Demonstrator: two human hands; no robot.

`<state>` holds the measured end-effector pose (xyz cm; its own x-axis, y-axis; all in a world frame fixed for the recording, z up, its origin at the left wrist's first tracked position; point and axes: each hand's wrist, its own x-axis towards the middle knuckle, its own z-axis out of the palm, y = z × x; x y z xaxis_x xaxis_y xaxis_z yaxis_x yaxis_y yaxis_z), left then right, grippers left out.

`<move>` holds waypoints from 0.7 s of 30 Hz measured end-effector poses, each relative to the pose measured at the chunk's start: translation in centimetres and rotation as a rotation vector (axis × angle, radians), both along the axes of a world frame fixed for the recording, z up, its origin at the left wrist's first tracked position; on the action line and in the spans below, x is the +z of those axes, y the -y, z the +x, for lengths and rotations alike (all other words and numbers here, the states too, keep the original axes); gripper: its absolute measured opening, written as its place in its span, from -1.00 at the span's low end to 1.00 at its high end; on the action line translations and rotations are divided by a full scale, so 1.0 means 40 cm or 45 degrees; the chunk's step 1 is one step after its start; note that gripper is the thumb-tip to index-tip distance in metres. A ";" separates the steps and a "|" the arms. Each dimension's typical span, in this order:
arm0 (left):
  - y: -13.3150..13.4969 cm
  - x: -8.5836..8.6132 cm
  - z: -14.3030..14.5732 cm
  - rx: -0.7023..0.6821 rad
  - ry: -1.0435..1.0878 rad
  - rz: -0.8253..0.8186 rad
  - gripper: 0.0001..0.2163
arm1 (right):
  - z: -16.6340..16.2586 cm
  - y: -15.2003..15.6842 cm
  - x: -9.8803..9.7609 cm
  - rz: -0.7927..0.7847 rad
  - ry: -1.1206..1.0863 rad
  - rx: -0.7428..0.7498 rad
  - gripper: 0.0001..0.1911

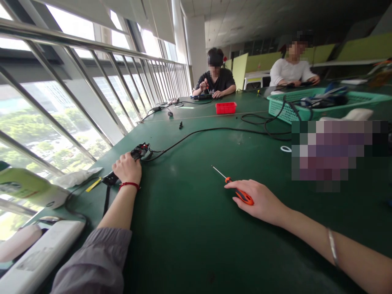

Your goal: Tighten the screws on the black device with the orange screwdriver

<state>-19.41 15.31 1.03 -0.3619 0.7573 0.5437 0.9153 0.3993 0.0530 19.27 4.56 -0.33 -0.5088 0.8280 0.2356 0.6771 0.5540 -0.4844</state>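
My left hand point(128, 168) is closed over a black corded device point(140, 151) on the green table point(183, 228). The far end of the device lies exposed, with red bits and loose wires showing, and its other end sticks out below the hand. Much of its body is hidden by the fingers. A black cable point(196, 131) runs from it across the table to the right. My right hand point(260, 200) grips a screwdriver point(245, 197) with an orange and black handle, low over the table. The thin metal shaft points away and to the left, apart from the device.
A small red tray point(226, 108) and a green basket point(326, 113) with cables stand farther back. Near the tray lies a small black part point(181, 125). A white ring point(286, 149) is at right. Bottle point(30, 185) and white box point(43, 253) flank the left edge. Two people sit beyond.
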 end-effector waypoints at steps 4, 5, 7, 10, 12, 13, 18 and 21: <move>0.003 0.001 0.001 -0.017 0.033 0.185 -0.70 | 0.002 0.000 0.000 0.025 -0.012 0.003 -0.68; 0.005 0.001 0.004 -0.042 0.031 0.205 -0.72 | 0.002 0.000 -0.001 0.030 -0.013 0.002 -0.68; 0.007 0.001 0.009 -0.114 0.016 0.197 -0.75 | 0.002 0.000 -0.002 0.031 -0.012 0.001 -0.67; 0.008 -0.001 0.012 -0.190 -0.001 0.180 -0.77 | 0.002 0.000 -0.002 0.021 -0.008 0.001 -0.67; 0.005 -0.002 0.012 -0.189 0.007 0.186 -0.77 | 0.002 0.000 -0.001 0.019 -0.004 0.001 -0.67; 0.003 -0.003 0.012 -0.179 0.016 0.183 -0.77 | 0.002 0.000 -0.001 0.021 -0.003 0.001 -0.68; 0.002 0.004 0.016 -0.134 0.014 0.233 -0.72 | 0.002 -0.001 -0.003 0.037 -0.007 0.005 -0.68; 0.013 0.013 0.030 -0.281 -0.058 0.288 -0.70 | 0.003 0.000 -0.004 0.048 -0.029 -0.003 -0.68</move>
